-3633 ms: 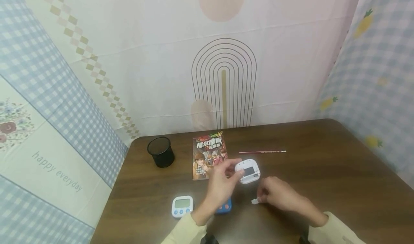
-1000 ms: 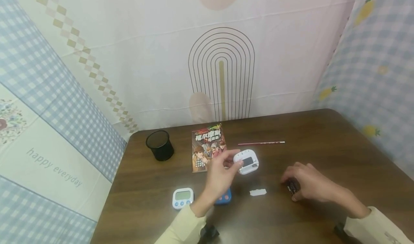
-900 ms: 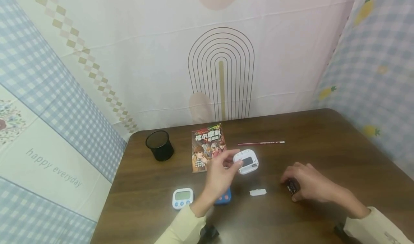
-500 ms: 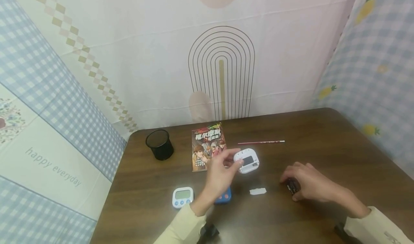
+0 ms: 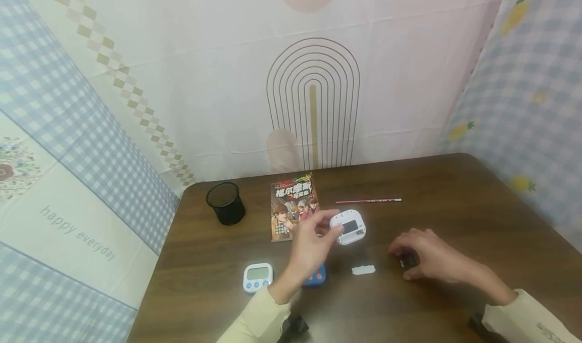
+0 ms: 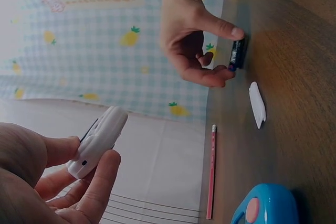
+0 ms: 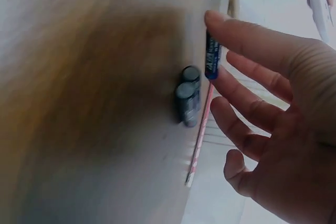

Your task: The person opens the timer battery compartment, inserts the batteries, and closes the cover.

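My left hand [image 5: 313, 242] holds a white kitchen timer [image 5: 351, 226], back side up, with its battery slot uncovered. In the left wrist view the timer [image 6: 100, 140] is pinched edge-on between thumb and fingers. Over to the right, my right hand [image 5: 432, 256] pinches a dark battery [image 7: 212, 56] between thumb and fingertips, just above the table. Two more batteries [image 7: 186, 98] stand beside it in the right wrist view. The white battery cover [image 5: 363, 270] lies on the table between the hands.
A white timer with blue buttons [image 5: 257, 277] lies left of my left forearm, which partly hides a blue device [image 5: 317, 276]. Behind are a comic book [image 5: 291, 201], a pencil [image 5: 368, 201] and a black mesh cup [image 5: 226, 204] on the brown table [image 5: 200, 262].
Since the oldest frame, my right hand has let go of the battery cover and moved right to the batteries. It has just shifted slightly left with one. The left hand keeps holding the timer.
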A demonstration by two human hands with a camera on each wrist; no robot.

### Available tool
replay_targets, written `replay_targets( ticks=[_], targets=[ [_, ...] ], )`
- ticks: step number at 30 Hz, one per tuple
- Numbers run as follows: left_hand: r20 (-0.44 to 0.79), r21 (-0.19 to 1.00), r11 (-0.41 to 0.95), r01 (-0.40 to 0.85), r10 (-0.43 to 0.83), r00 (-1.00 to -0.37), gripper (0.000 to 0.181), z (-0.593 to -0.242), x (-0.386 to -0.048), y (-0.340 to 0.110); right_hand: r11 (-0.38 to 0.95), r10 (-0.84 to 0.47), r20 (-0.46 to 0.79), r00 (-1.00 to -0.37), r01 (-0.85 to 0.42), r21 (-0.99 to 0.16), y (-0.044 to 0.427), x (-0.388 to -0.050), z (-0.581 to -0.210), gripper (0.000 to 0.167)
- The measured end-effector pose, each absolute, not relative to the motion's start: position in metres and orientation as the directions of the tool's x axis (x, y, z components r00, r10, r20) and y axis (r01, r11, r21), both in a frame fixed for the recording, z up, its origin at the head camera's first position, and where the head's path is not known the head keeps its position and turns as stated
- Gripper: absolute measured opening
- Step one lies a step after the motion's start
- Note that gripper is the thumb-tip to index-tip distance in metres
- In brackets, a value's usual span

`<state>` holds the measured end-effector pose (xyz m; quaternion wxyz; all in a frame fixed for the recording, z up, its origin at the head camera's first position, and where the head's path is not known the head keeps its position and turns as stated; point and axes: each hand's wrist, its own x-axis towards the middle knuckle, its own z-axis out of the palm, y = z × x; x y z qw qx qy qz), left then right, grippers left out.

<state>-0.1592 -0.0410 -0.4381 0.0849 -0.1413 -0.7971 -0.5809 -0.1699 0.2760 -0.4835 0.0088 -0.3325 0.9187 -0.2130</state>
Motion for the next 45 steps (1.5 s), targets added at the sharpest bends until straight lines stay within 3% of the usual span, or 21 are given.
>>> replay_targets(
  ticks=[4, 10, 14, 21, 29, 39, 45],
  targets=[
    [0.297, 0.905, 0.280, 0.321, 0.124, -0.947, 0.030, -0.438, -0.159, -0.040, 0.626, -0.617, 0.116, -0.778, -0.575, -0.526, 0.272, -0.172, -0.481, 0.050],
    [0.288, 0.908, 0.277, 0.313, 0.129, -0.949, 0.030, -0.436, -0.156, -0.039, 0.501, -0.581, 0.045, -0.813, -0.400, -0.767, 0.266, -0.171, -0.476, 0.045],
    [0.288, 0.906, 0.284, 0.314, 0.130, -0.949, 0.030, -0.436, -0.156, -0.039, 0.409, -0.588, 0.036, -0.808, -0.335, -0.849, 0.262, -0.169, -0.473, 0.039],
    [0.302, 0.898, 0.291, 0.329, 0.135, -0.944, 0.030, -0.440, -0.157, -0.040, 0.386, -0.568, 0.063, -0.820, -0.333, -0.860, 0.254, -0.169, -0.467, 0.030],
    [0.313, 0.899, 0.277, 0.340, 0.137, -0.940, 0.029, -0.441, -0.157, -0.040, 0.311, -0.488, 0.200, -0.849, -0.384, -0.870, 0.236, -0.166, -0.452, 0.021],
    [0.304, 0.903, 0.272, 0.332, 0.143, -0.942, 0.029, -0.439, -0.157, -0.039, 0.328, -0.281, 0.140, -0.950, -0.232, -0.916, 0.213, -0.155, -0.428, 0.011],
    [0.303, 0.902, 0.278, 0.330, 0.136, -0.943, 0.030, -0.438, -0.157, -0.039, 0.337, -0.235, 0.303, -0.923, -0.370, -0.865, 0.197, -0.147, -0.419, 0.010]
  ],
)
